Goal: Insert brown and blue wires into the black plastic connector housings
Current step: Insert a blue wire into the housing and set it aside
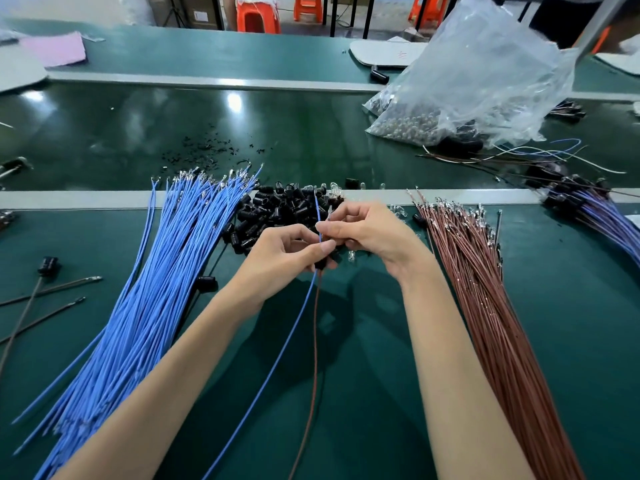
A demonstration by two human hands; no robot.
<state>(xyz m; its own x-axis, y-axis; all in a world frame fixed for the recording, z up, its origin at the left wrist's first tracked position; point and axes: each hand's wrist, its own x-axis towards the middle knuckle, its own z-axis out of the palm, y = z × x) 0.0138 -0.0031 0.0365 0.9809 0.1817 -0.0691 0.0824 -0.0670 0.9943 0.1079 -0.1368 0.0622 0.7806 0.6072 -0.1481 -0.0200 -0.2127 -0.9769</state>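
Head view: at centre, the left hand (287, 252) grips a black housing (320, 264), from which a brown wire (314, 341) hangs toward 6 o'clock. The right hand (375, 233) pinches a blue wire (277, 358) in its fingers (334, 227) just above the housing. On the tabletop (363, 341), the housing pile (277, 209) lies at 12 o'clock, the blue bundle (156, 289) at 9, and the brown bundle (485, 289) at 3.

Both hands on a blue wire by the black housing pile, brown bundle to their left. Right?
No: head view shows the brown bundle right of the left hand and right hand; blue wire and black housing pile as stated.
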